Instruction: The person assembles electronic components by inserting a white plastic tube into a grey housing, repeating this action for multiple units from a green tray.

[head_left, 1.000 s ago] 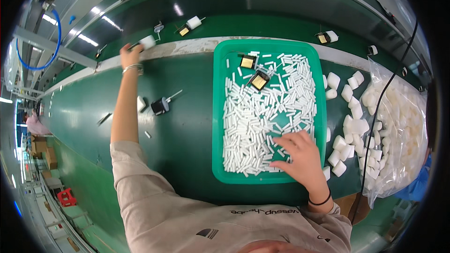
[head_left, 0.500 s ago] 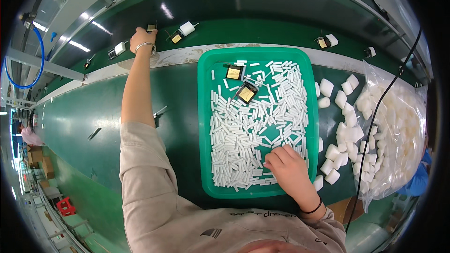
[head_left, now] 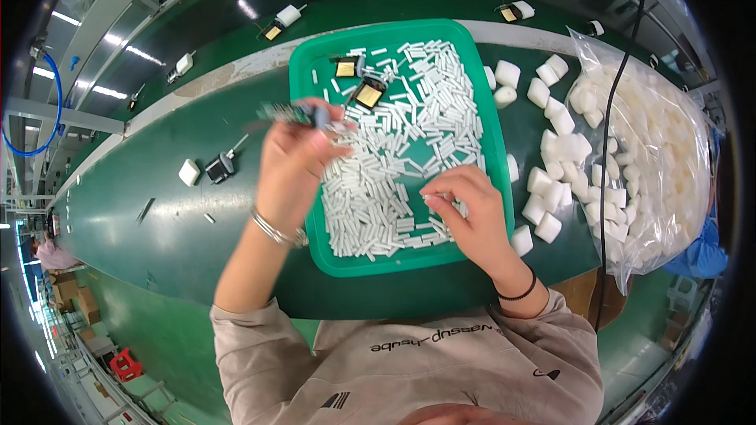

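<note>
My left hand (head_left: 293, 149) is closed on a small dark device (head_left: 287, 113), smeared by motion, above the left side of a green tray (head_left: 493, 157). Loose short white sticks (head_left: 366, 208) cover much of the tray's bottom. Over its lower right part, my right hand (head_left: 471, 208) pinches what looks like one white stick (head_left: 429, 198) between thumb and forefinger. Two black devices with yellowish faces, one at the back (head_left: 346, 68) and one just nearer (head_left: 368, 94), lie among the sticks at the tray's far left.
Right of the tray lie several white cotton-like blocks (head_left: 551, 149) and a clear plastic bag (head_left: 669, 165) full of them. A black cable (head_left: 610, 142) hangs across. Left on the table are another black device (head_left: 220, 168) and a white block (head_left: 189, 172). Devices (head_left: 282, 22) sit along the far green strip.
My left hand has come back from the far strip to the tray with a device in it. My right hand has lifted slightly, pinching a stick. The whole view has shifted.
</note>
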`<state>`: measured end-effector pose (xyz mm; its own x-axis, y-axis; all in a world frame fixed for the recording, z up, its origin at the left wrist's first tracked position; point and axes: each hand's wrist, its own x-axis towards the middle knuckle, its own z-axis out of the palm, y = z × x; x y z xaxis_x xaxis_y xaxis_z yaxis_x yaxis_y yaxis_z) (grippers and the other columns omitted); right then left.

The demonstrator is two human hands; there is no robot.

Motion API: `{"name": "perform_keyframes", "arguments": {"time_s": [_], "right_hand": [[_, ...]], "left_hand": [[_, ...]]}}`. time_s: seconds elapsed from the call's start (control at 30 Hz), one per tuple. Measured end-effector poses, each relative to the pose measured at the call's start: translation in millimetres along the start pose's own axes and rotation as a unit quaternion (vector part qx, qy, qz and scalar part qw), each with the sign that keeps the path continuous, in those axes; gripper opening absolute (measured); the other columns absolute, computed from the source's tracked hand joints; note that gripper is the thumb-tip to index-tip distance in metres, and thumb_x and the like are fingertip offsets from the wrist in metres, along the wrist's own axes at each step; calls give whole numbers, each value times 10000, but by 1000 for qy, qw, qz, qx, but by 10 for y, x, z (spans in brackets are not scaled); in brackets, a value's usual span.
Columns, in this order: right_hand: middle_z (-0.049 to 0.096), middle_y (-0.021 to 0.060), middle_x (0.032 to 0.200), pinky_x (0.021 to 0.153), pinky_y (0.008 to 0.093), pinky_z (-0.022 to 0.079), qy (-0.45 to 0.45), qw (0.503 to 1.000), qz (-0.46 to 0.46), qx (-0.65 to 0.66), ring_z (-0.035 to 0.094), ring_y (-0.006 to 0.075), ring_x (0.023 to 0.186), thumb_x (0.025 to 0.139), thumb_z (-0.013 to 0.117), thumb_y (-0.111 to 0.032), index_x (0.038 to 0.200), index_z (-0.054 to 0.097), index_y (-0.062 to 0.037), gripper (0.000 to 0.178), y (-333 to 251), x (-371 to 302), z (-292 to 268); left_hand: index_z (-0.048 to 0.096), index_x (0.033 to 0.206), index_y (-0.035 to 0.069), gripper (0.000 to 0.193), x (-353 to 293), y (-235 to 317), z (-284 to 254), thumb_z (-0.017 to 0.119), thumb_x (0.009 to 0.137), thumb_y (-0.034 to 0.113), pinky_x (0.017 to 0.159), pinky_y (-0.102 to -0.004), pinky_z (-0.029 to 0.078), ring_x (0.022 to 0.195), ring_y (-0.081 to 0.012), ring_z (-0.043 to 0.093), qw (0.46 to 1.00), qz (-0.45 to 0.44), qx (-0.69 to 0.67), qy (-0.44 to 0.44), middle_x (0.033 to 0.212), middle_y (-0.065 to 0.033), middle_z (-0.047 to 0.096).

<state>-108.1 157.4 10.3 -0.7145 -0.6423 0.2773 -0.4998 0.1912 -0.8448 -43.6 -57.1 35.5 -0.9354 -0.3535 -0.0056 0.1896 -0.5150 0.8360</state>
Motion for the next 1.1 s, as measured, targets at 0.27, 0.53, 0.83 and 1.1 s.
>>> {"name": "perform_keyframes", "arguments": {"time_s": [0.27, 0.53, 0.83, 1.1], "right_hand": [[557, 89, 809, 645, 224, 427, 15, 981, 28, 194, 526, 140, 725, 697, 592, 99, 825, 587, 41, 141, -30, -83, -26], [576, 61, 701, 529, 230, 420, 48, 992, -21, 115, 525, 133, 597, 656, 666, 6, 764, 626, -29, 120, -54, -94, 22], [535, 28, 657, 449, 238, 392, 73, 970, -232, -26, 505, 155, 540, 586, 722, -85, 798, 634, -57, 231, -48, -100, -31], [584, 61, 827, 662, 324, 449, 1, 922, -260, -287, 533, 226, 780, 704, 619, -137, 939, 597, -90, 241, 180, 411, -542]], "left_hand": [[473, 1025, 3, 351, -449, -369, 183, 630, 712, 18, 650, -307, 535, 893, -256, 583, 995, -38, -88, 1, 995, -143, 541], [523, 954, -1, 339, -503, -454, 213, 667, 649, -37, 679, -291, 520, 863, -210, 585, 999, -38, 9, -8, 928, -117, 568], [598, 882, -1, 344, -573, -445, 232, 746, 571, -5, 734, -243, 451, 793, -118, 572, 966, 3, 247, -72, 852, -65, 617], [557, 934, -9, 305, -554, -452, 187, 656, 652, -68, 715, -228, 473, 772, -113, 563, 992, -82, 97, 21, 933, -79, 577]]}}
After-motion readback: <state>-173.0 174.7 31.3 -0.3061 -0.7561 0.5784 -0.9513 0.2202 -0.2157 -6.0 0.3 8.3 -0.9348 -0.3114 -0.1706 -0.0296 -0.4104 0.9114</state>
